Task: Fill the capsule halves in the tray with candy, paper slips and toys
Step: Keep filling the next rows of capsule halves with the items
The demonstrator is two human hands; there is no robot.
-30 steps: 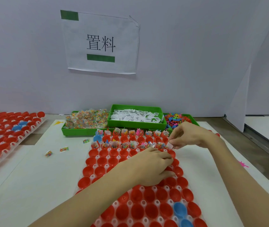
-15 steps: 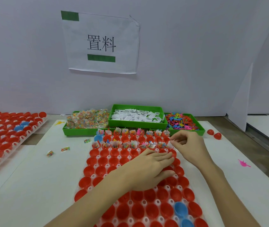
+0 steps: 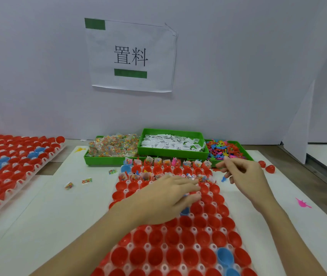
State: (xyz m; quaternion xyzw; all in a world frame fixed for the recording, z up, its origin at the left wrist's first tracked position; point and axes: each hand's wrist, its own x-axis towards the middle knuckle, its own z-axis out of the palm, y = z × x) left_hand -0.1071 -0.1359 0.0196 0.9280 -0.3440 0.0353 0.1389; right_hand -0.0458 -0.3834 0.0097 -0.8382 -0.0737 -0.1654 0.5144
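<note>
The clear tray (image 3: 148, 230) of red capsule halves, with a few blue ones, lies in the middle. Its two far rows hold candy packets and slips. My left hand (image 3: 166, 198) lies palm down on the tray, fingers stretched toward the second row; what is under it is hidden. My right hand (image 3: 242, 176) hovers just past the tray's far right corner, fingers curled, pinching a small blue toy (image 3: 224, 179). Behind the tray stand three green bins: candy packets (image 3: 114, 148), paper slips (image 3: 170, 144) and coloured toys (image 3: 226, 151).
A second tray of capsule halves (image 3: 9, 166) sits at the left. Loose candy packets (image 3: 86, 180) lie left of the main tray. Two red capsule halves (image 3: 268, 168) and a pink toy (image 3: 302, 203) lie on the right. A wall with a paper sign closes the back.
My right hand drew away from the second row's right end, out past the tray edge, and now shows a blue toy. My left hand's fingers straightened toward the second row.
</note>
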